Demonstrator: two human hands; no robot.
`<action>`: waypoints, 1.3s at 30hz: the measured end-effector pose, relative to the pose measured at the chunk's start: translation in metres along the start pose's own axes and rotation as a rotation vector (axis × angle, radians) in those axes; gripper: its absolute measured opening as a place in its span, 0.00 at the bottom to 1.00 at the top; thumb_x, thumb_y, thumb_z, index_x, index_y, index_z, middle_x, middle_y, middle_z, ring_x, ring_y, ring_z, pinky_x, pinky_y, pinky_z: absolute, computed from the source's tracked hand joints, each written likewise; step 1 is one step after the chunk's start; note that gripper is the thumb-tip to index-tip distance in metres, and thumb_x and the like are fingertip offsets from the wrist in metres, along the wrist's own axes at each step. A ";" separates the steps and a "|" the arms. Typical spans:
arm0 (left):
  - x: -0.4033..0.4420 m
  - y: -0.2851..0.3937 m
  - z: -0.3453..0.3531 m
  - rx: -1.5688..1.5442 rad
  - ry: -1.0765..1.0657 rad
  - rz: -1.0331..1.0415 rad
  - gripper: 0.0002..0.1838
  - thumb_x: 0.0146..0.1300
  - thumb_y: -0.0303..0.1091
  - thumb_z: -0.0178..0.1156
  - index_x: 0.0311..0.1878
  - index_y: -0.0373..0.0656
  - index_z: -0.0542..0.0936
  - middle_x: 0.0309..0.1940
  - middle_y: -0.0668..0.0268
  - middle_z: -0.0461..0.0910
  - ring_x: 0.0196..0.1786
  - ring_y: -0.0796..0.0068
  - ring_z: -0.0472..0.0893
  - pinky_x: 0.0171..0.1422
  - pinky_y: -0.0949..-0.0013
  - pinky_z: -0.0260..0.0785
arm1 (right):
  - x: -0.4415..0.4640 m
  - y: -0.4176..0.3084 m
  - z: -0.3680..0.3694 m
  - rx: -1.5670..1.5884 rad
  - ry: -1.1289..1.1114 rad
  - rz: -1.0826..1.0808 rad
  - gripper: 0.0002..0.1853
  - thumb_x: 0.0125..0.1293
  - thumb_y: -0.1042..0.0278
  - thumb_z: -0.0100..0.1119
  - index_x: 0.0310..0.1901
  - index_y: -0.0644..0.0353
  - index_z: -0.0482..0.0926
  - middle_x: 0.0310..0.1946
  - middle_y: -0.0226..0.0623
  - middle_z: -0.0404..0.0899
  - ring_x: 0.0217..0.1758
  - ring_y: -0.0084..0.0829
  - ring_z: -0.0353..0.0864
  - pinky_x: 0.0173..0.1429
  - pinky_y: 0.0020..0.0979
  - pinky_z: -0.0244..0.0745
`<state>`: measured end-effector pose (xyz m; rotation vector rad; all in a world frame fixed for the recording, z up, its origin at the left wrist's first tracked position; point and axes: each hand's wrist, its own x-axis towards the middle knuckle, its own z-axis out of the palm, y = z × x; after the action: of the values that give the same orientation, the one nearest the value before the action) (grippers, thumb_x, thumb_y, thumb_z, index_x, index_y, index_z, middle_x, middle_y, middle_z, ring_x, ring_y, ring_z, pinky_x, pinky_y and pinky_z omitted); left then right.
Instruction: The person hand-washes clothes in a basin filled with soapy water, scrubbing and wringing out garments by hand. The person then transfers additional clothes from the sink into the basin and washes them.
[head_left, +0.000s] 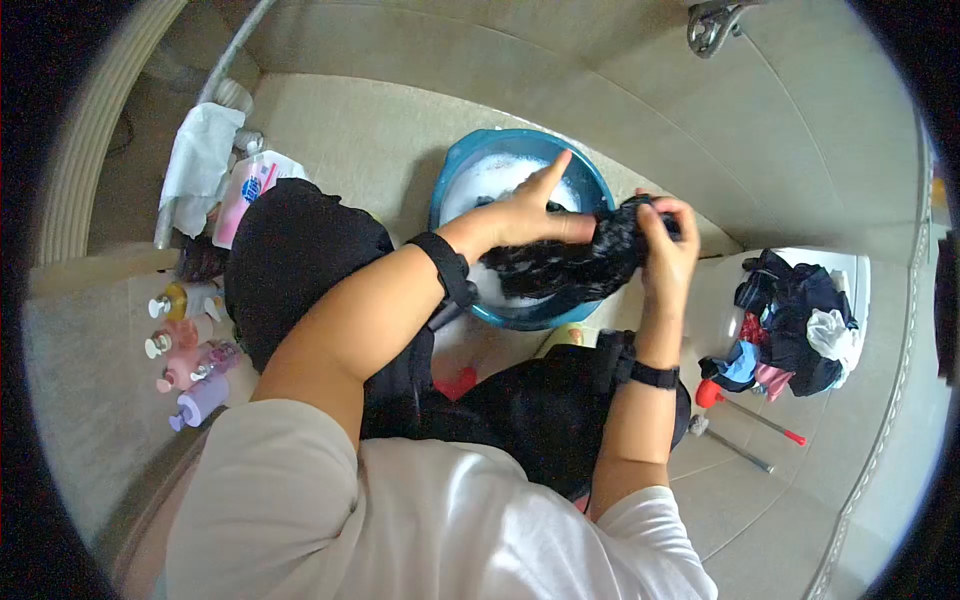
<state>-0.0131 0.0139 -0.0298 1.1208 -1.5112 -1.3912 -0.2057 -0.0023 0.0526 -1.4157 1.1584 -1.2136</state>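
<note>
A wet black garment (570, 270) is stretched over the blue basin (448, 165), partly down in the white suds (490, 180). My right hand (668, 235) is closed around a bunched end of it, just past the basin's right rim. Over the basin, my left hand (535, 212) lies against the dark cloth with its fingers stretched out and the thumb spread away. Its fingertips meet the bunched part, and some of the fingers are hidden. The cloth's exact kind cannot be made out.
On the left stand several pump bottles (203, 392) and a pink detergent bottle (240, 195). To the right, a pile of clothes (795, 320) lies on a white surface, near a red plunger (712, 393) and a brush (735, 445). A tiled wall (640, 110) rises behind the basin.
</note>
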 end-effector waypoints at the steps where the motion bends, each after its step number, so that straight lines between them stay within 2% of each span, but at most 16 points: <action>1: -0.008 0.004 0.003 0.257 -0.072 -0.034 0.70 0.35 0.59 0.74 0.73 0.46 0.36 0.72 0.49 0.45 0.73 0.55 0.50 0.74 0.62 0.42 | -0.003 -0.024 0.003 0.069 0.001 -0.054 0.08 0.54 0.78 0.62 0.35 0.61 0.74 0.39 0.43 0.80 0.44 0.30 0.77 0.51 0.31 0.70; 5: -0.014 0.035 0.024 0.590 -0.100 0.184 0.67 0.28 0.53 0.76 0.71 0.42 0.46 0.69 0.52 0.55 0.71 0.50 0.54 0.72 0.64 0.48 | -0.014 -0.069 0.019 0.284 -0.115 -0.072 0.10 0.53 0.81 0.58 0.37 0.61 0.73 0.43 0.47 0.78 0.44 0.32 0.77 0.51 0.30 0.71; 7: -0.004 0.044 0.023 -0.007 -0.274 -0.021 0.53 0.34 0.49 0.74 0.65 0.41 0.60 0.64 0.50 0.63 0.65 0.52 0.65 0.67 0.58 0.56 | -0.001 -0.074 0.009 0.357 0.020 -0.014 0.11 0.55 0.80 0.57 0.42 0.63 0.74 0.43 0.45 0.77 0.44 0.32 0.77 0.50 0.30 0.72; 8: 0.006 0.015 0.036 -0.171 -0.095 0.039 0.41 0.38 0.40 0.72 0.59 0.43 0.67 0.58 0.53 0.71 0.54 0.56 0.75 0.60 0.64 0.65 | 0.013 -0.067 -0.004 0.322 0.076 -0.068 0.18 0.57 0.78 0.56 0.51 0.64 0.73 0.43 0.43 0.77 0.43 0.31 0.77 0.50 0.29 0.73; 11: 0.007 0.031 0.024 -1.299 0.083 -0.199 0.31 0.52 0.30 0.60 0.62 0.40 0.64 0.53 0.58 0.73 0.54 0.60 0.74 0.59 0.59 0.68 | 0.024 -0.032 -0.031 -0.441 0.212 -0.329 0.18 0.57 0.77 0.57 0.51 0.64 0.76 0.45 0.39 0.78 0.46 0.29 0.77 0.53 0.28 0.71; 13: 0.027 0.014 0.020 -1.663 -0.102 -0.306 0.23 0.60 0.50 0.57 0.54 0.47 0.73 0.44 0.61 0.79 0.45 0.62 0.79 0.54 0.54 0.71 | 0.003 -0.007 -0.014 -0.695 0.057 -0.483 0.15 0.52 0.77 0.59 0.44 0.60 0.81 0.51 0.45 0.76 0.53 0.39 0.77 0.59 0.34 0.68; 16: 0.021 0.011 0.021 -1.483 0.039 -0.387 0.31 0.57 0.66 0.52 0.37 0.43 0.79 0.36 0.60 0.81 0.38 0.63 0.80 0.49 0.62 0.72 | -0.039 -0.013 0.060 -0.864 -0.126 -0.491 0.14 0.47 0.77 0.61 0.38 0.55 0.82 0.55 0.46 0.73 0.57 0.41 0.74 0.61 0.37 0.67; 17: 0.020 0.021 0.015 -1.380 0.063 -0.670 0.29 0.59 0.64 0.51 0.39 0.44 0.79 0.37 0.59 0.81 0.38 0.65 0.80 0.49 0.64 0.71 | -0.051 -0.016 0.083 -0.923 -0.103 -0.550 0.10 0.47 0.75 0.63 0.33 0.54 0.80 0.51 0.42 0.76 0.52 0.42 0.76 0.58 0.38 0.69; 19: 0.020 -0.002 0.021 -1.593 -0.139 -0.492 0.25 0.60 0.59 0.52 0.40 0.45 0.78 0.34 0.62 0.79 0.36 0.70 0.78 0.50 0.68 0.70 | -0.055 -0.012 0.103 -1.002 0.027 -0.569 0.08 0.46 0.73 0.65 0.30 0.53 0.77 0.46 0.37 0.78 0.47 0.40 0.77 0.52 0.37 0.69; 20: 0.021 -0.006 0.031 -1.355 0.169 -0.168 0.19 0.62 0.52 0.54 0.33 0.44 0.77 0.27 0.68 0.75 0.31 0.74 0.75 0.48 0.71 0.68 | -0.049 -0.002 0.104 -0.951 0.135 -0.604 0.08 0.46 0.72 0.65 0.27 0.55 0.75 0.38 0.36 0.78 0.44 0.40 0.76 0.48 0.36 0.68; 25: 0.032 0.020 0.040 -1.267 0.385 -0.361 0.09 0.54 0.37 0.58 0.22 0.45 0.75 0.20 0.72 0.72 0.23 0.81 0.69 0.28 0.70 0.63 | -0.008 0.024 0.081 -0.456 0.287 -0.204 0.10 0.53 0.72 0.58 0.20 0.60 0.67 0.17 0.28 0.66 0.24 0.21 0.62 0.30 0.26 0.62; 27: 0.016 0.046 0.028 -0.829 0.548 -0.390 0.12 0.52 0.38 0.59 0.18 0.44 0.74 0.17 0.73 0.71 0.22 0.81 0.69 0.27 0.69 0.61 | 0.009 0.043 0.064 -0.450 0.308 -0.149 0.10 0.54 0.72 0.57 0.20 0.60 0.66 0.17 0.25 0.64 0.24 0.18 0.60 0.28 0.26 0.60; 33: 0.004 0.040 0.045 -0.513 0.297 -0.403 0.09 0.47 0.35 0.61 0.29 0.40 0.80 0.27 0.66 0.79 0.33 0.75 0.75 0.39 0.72 0.66 | 0.023 0.094 -0.005 -0.195 0.104 0.413 0.09 0.55 0.63 0.60 0.30 0.60 0.76 0.28 0.32 0.78 0.29 0.24 0.75 0.35 0.27 0.70; 35: 0.011 0.030 0.041 -0.811 0.087 -0.272 0.08 0.48 0.33 0.61 0.33 0.42 0.79 0.29 0.67 0.78 0.34 0.75 0.76 0.41 0.71 0.68 | 0.001 0.054 0.010 0.433 0.014 0.855 0.17 0.58 0.56 0.60 0.42 0.60 0.77 0.38 0.37 0.80 0.40 0.32 0.80 0.46 0.32 0.75; 36: 0.018 0.024 0.039 -0.967 0.128 -0.267 0.10 0.49 0.31 0.61 0.36 0.44 0.78 0.29 0.68 0.77 0.34 0.74 0.76 0.41 0.69 0.69 | -0.004 0.067 -0.004 0.557 -0.008 0.899 0.25 0.59 0.51 0.58 0.53 0.59 0.74 0.48 0.38 0.78 0.50 0.37 0.78 0.57 0.36 0.72; 39: 0.022 0.019 0.020 -1.467 0.221 -0.376 0.08 0.53 0.35 0.57 0.37 0.48 0.78 0.32 0.64 0.79 0.37 0.66 0.80 0.46 0.64 0.73 | -0.024 0.011 0.028 0.251 -0.037 0.417 0.26 0.56 0.70 0.60 0.58 0.58 0.70 0.56 0.43 0.71 0.58 0.35 0.71 0.62 0.36 0.66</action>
<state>-0.0409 0.0000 -0.0135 0.5114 0.1157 -1.9296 -0.1810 0.0214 0.0354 -0.9471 1.1591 -0.9907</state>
